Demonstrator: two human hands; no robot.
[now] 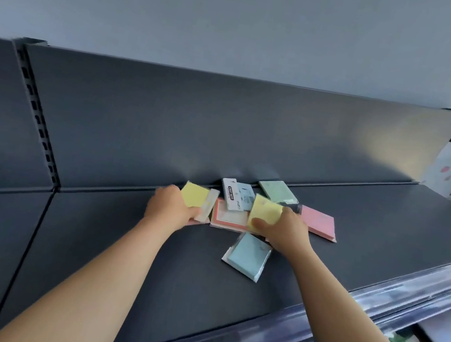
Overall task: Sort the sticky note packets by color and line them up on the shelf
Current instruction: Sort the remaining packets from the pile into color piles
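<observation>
Left grip (170, 206): fingers curl round a yellow packet (193, 198). Right grip (288, 229): thumb and fingers pinch a second yellow packet (265, 211).

Between the two grips lie a pink-bordered packet (229, 218) and a white-labelled packet (231, 197). Beyond the right grip lies a green packet (276, 191). To its right is a pink packet (320, 222), and just nearer than it a blue packet (247, 256).

All loose packets rest on the shelf (121, 243) in one mixed pile.

Status: sorting appears barely begun. Only yellow is in hand. No colour group or row is formed yet.
</observation>
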